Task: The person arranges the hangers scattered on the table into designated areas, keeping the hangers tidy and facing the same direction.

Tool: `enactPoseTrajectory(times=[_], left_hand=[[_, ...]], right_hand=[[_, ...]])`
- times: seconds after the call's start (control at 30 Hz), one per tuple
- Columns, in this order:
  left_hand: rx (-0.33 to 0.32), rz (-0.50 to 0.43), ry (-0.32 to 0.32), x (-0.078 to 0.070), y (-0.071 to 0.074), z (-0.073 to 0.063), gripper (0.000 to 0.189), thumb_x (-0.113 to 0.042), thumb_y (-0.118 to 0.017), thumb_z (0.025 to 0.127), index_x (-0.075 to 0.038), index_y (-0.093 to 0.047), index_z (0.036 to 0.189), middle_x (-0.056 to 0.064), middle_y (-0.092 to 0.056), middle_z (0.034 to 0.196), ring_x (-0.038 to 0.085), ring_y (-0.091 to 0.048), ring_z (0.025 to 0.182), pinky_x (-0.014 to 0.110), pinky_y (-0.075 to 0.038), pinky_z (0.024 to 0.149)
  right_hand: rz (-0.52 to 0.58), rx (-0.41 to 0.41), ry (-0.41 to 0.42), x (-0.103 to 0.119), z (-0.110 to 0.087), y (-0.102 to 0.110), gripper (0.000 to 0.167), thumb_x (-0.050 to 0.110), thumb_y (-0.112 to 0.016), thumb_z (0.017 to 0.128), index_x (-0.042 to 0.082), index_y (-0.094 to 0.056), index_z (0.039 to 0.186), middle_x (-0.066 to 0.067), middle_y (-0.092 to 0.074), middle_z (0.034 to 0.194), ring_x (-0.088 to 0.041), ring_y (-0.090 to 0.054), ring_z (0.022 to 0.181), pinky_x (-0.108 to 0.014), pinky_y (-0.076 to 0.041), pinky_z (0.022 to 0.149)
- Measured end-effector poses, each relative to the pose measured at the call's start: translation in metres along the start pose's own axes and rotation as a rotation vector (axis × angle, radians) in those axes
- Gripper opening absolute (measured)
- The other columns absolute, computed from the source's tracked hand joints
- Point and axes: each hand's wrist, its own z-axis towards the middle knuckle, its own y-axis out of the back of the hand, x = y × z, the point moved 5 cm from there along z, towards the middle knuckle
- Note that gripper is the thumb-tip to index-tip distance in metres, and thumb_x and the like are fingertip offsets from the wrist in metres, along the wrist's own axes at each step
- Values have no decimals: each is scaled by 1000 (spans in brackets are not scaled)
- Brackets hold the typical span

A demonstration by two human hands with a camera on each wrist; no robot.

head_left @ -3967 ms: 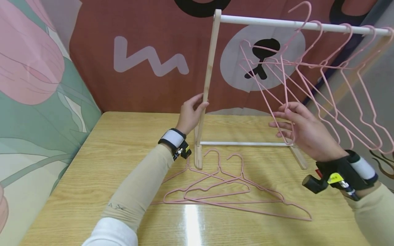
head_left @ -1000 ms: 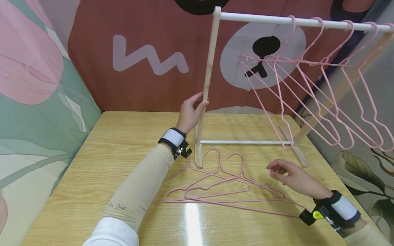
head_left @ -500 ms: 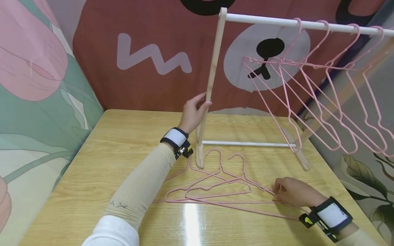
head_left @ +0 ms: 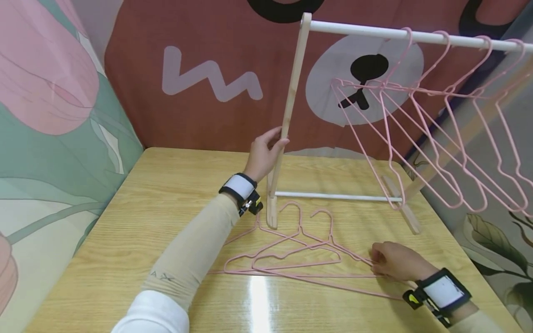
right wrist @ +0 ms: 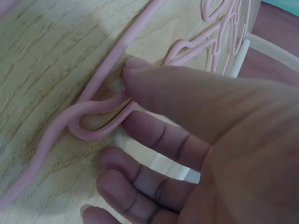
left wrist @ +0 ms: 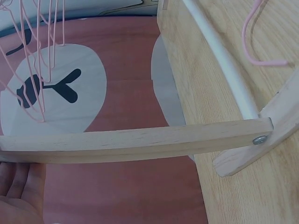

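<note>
My left hand (head_left: 262, 155) grips the left wooden post (head_left: 293, 78) of a clothes rack, with the thumb in front. On the table my right hand (head_left: 401, 261) pinches the right shoulder of a pink clothes hanger (head_left: 331, 231), the rightmost of a few overlapping ones lying flat. In the right wrist view the thumb (right wrist: 154, 88) lies over the hanger's bent wire (right wrist: 42, 140), the index finger just below it, the other fingers loosely curled. Several more pink hangers (head_left: 387, 125) hang from the rack's white top bar (head_left: 358, 30). The pinched hanger's far right end is hidden behind my right hand and wrist.
The rack's feet (head_left: 271, 212) stand on the wooden table (head_left: 166, 185), joined by a low white rod (head_left: 333, 196). Behind is a red-brown printed wall cloth (head_left: 200, 120). The hanging hangers' lower ends reach out above the table's right side.
Four seconds ago my right hand held a hanger up at the bar; that hanger now hangs there, released. The right hand has come down onto a table hanger. My left hand stays on the post.
</note>
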Motion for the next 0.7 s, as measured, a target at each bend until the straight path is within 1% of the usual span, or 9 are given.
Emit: enactPoseTrajectory(times=[0.13,0.23,0.4,0.47,0.53,0.6,0.7], left_hand=[[-3,0,-7,1,0,0,42,-17,-64,102,0,-60,140,16,-72,117,25,-69,106,34,-57,88],[-7,-3,-9,1,-1,0,41,-16,-64,102,0,-60,139,16,-72,116,24,-69,105,35,-57,88],[-12,-7,1,2,-1,1,41,-16,-64,102,0,-61,139,17,-72,116,25,-69,105,37,-56,89],[-13,-9,5,2,-1,1,41,-16,-64,101,0,-61,138,17,-72,116,25,-69,105,37,-56,89],[-13,-8,8,2,-1,1,40,-16,-64,101,0,-61,138,16,-72,116,24,-69,105,36,-56,88],[-12,-8,9,1,-1,1,40,-17,-64,102,0,-61,138,16,-72,116,24,-69,105,35,-56,88],[-9,-8,7,1,-1,0,41,-17,-64,102,0,-61,139,16,-72,116,24,-69,105,34,-56,88]], right_hand=[[20,7,46,-1,-1,-1,18,16,-77,89,16,-59,88,11,-54,75,-1,-47,66,-25,-42,57],[72,27,53,-3,-2,0,15,16,-74,93,16,-59,89,12,-53,73,0,-46,64,-24,-41,55],[162,48,45,-6,-3,-1,22,20,-77,92,15,-56,87,11,-50,70,0,-44,62,-23,-37,54],[176,51,39,-6,-3,-2,23,17,-77,91,14,-55,86,11,-51,70,0,-45,62,-22,-37,55],[180,51,39,-5,-3,-2,21,12,-75,92,13,-55,85,10,-52,69,0,-45,60,-22,-38,53],[194,63,19,-6,-3,-3,19,8,-72,93,13,-55,85,9,-54,68,-1,-47,59,-22,-39,53],[204,79,12,-6,-3,-4,17,6,-69,95,12,-56,86,7,-55,68,-2,-48,58,-22,-41,52]])
